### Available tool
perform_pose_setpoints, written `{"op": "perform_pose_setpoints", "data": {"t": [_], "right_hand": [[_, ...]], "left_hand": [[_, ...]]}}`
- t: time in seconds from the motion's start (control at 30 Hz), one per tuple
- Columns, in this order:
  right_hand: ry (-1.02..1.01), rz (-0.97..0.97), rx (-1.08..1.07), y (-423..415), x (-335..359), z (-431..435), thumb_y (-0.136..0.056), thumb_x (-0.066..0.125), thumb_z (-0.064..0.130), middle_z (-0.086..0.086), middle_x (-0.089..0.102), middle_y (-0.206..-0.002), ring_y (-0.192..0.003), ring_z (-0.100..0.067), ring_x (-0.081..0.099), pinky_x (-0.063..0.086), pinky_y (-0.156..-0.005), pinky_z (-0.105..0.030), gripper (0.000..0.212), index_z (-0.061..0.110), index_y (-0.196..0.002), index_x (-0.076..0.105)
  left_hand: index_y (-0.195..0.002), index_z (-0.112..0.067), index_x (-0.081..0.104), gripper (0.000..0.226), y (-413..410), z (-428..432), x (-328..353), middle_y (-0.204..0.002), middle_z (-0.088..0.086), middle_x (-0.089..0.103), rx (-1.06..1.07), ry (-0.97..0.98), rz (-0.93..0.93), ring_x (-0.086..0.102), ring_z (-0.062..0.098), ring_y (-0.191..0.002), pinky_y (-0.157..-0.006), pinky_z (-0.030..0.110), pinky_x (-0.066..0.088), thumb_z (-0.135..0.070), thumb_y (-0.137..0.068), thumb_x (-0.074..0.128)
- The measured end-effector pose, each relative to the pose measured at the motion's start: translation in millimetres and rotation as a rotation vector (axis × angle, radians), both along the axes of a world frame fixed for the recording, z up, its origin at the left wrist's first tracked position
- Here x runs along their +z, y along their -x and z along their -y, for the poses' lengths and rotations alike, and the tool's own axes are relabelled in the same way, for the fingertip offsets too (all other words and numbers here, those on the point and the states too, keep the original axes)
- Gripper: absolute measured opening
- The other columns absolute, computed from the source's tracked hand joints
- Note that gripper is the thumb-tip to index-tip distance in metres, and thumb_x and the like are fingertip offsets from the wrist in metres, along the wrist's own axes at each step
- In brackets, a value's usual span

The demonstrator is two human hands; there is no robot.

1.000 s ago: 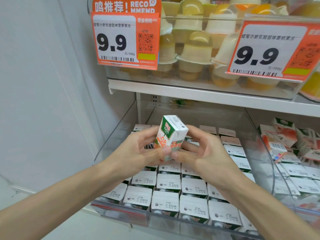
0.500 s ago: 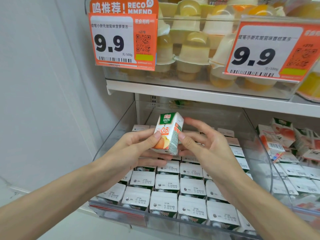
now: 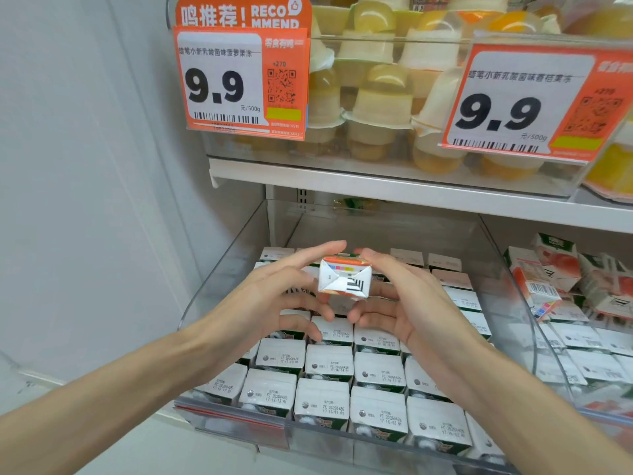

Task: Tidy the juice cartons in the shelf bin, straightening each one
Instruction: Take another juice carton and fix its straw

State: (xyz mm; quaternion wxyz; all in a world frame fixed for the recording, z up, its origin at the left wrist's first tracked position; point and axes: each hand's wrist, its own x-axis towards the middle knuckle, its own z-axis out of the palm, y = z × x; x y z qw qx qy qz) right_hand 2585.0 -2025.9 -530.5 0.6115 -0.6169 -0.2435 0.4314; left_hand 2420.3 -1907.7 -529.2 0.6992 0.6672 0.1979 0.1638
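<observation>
A small juice carton (image 3: 344, 281) is held above the clear shelf bin (image 3: 236, 258), its folded white end facing me. My left hand (image 3: 267, 299) grips it from the left, with one digit along its top and others beneath. From the right, my right hand (image 3: 411, 303) holds it with fingers over the top and thumb below. Under both hands, several white-topped cartons (image 3: 329, 365) stand upright in neat rows that fill the bin to its front edge. The rows directly beneath my hands are hidden.
A second clear bin on the right holds jumbled, tilted cartons (image 3: 548, 279). The white shelf (image 3: 376, 188) just above carries jelly cups (image 3: 380, 97) behind orange 9.9 price tags (image 3: 239, 80). A plain white wall (image 3: 85, 200) closes off the left side.
The carton has been tipped from upright, with its printed front showing, so that its folded end now faces me. Both hands stayed on it and shifted slightly right and down.
</observation>
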Motion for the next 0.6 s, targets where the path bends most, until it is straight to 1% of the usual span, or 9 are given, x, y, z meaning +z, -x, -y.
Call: {"op": "perform_pose_setpoints", "data": {"t": [0.07, 0.1, 0.23, 0.33, 0.4, 0.43, 0.5, 0.57, 0.6], "right_hand": [[0.020, -0.008, -0.010, -0.8, -0.8, -0.7, -0.099, 0.067, 0.042, -0.020, 0.080, -0.094, -0.065, -0.024, 0.069, 0.058, -0.072, -0.034, 0.033, 0.016, -0.119, 0.076], [0.025, -0.012, -0.012, -0.8, -0.8, -0.7, -0.099, 0.068, 0.043, -0.022, 0.079, -0.095, -0.065, -0.024, 0.069, 0.058, -0.072, -0.034, 0.035, 0.015, -0.118, 0.076], [0.029, -0.015, -0.013, -0.9, -1.7, -1.3, -0.098, 0.068, 0.043, -0.023, 0.079, -0.095, -0.064, -0.024, 0.069, 0.058, -0.071, -0.035, 0.036, 0.013, -0.118, 0.075], [0.021, -0.006, -0.006, -0.8, -2.0, -1.9, -0.098, 0.069, 0.041, -0.021, 0.079, -0.095, -0.066, -0.024, 0.069, 0.058, -0.073, -0.035, 0.034, 0.017, -0.121, 0.075], [-0.007, 0.017, -0.004, -0.3, -2.6, -0.5, -0.098, 0.070, 0.037, -0.018, 0.080, -0.096, -0.072, -0.024, 0.072, 0.058, -0.075, -0.036, 0.031, 0.026, -0.127, 0.071], [-0.030, 0.042, 0.000, -0.3, -3.4, 0.9, -0.098, 0.070, 0.034, -0.015, 0.080, -0.099, -0.079, -0.024, 0.074, 0.058, -0.077, -0.036, 0.034, 0.032, -0.132, 0.068], [-0.075, 0.115, 0.014, -0.5, -4.5, 4.3, -0.097, 0.073, 0.032, -0.007, 0.081, -0.107, -0.097, -0.025, 0.078, 0.059, -0.090, -0.038, 0.051, 0.043, -0.144, 0.054], [-0.098, 0.198, 0.031, 0.0, -4.2, 5.9, -0.097, 0.074, 0.033, 0.004, 0.081, -0.113, -0.107, -0.015, 0.076, 0.055, -0.099, -0.036, 0.064, 0.046, -0.150, 0.040], [-0.099, 0.234, 0.031, 0.5, -3.4, 6.1, -0.097, 0.074, 0.033, 0.010, 0.080, -0.114, -0.108, -0.008, 0.074, 0.054, -0.098, -0.033, 0.065, 0.045, -0.150, 0.041]], "left_hand": [[-0.135, -0.046, 0.068, 0.063, 2.8, -0.8, -2.9, -0.120, 0.030, 0.063, -0.003, -0.119, -0.043, 0.070, 0.018, -0.093, -0.081, 0.035, 0.060, 0.005, -0.100, 0.057], [-0.138, -0.048, 0.066, 0.066, 4.5, 0.6, -3.1, -0.121, 0.029, 0.063, -0.007, -0.172, -0.049, 0.070, 0.017, -0.095, -0.083, 0.033, 0.060, 0.007, -0.100, 0.059], [-0.138, -0.053, 0.062, 0.059, 6.0, 3.8, -1.8, -0.128, 0.023, 0.068, -0.009, -0.206, -0.041, 0.070, 0.018, -0.099, -0.087, 0.032, 0.061, -0.009, -0.099, 0.070], [-0.138, -0.052, 0.062, 0.057, 4.7, 2.9, -2.9, -0.128, 0.020, 0.069, 0.004, -0.210, -0.033, 0.070, 0.017, -0.096, -0.088, 0.032, 0.061, -0.014, -0.097, 0.072], [-0.138, -0.052, 0.063, 0.058, 4.2, 2.5, -4.8, -0.128, 0.016, 0.069, 0.002, -0.223, -0.024, 0.072, 0.022, -0.100, -0.088, 0.032, 0.060, -0.013, -0.097, 0.073], [-0.138, -0.052, 0.062, 0.059, 4.2, 2.1, -6.0, -0.129, 0.013, 0.069, 0.001, -0.229, -0.022, 0.072, 0.027, -0.105, -0.087, 0.031, 0.060, -0.012, -0.096, 0.073], [-0.138, -0.054, 0.061, 0.063, 3.8, 1.2, -6.8, -0.131, 0.004, 0.067, 0.004, -0.228, -0.023, 0.073, 0.029, -0.111, -0.087, 0.030, 0.061, -0.011, -0.095, 0.075], [-0.141, -0.056, 0.058, 0.068, 3.4, 0.4, -6.9, -0.132, -0.003, 0.068, 0.009, -0.221, -0.007, 0.075, 0.025, -0.111, -0.088, 0.032, 0.062, -0.012, -0.093, 0.076], [-0.143, -0.057, 0.055, 0.068, 3.1, 0.0, -6.5, -0.134, -0.005, 0.069, 0.015, -0.220, 0.001, 0.075, 0.023, -0.112, -0.090, 0.034, 0.062, -0.015, -0.093, 0.076]]}}
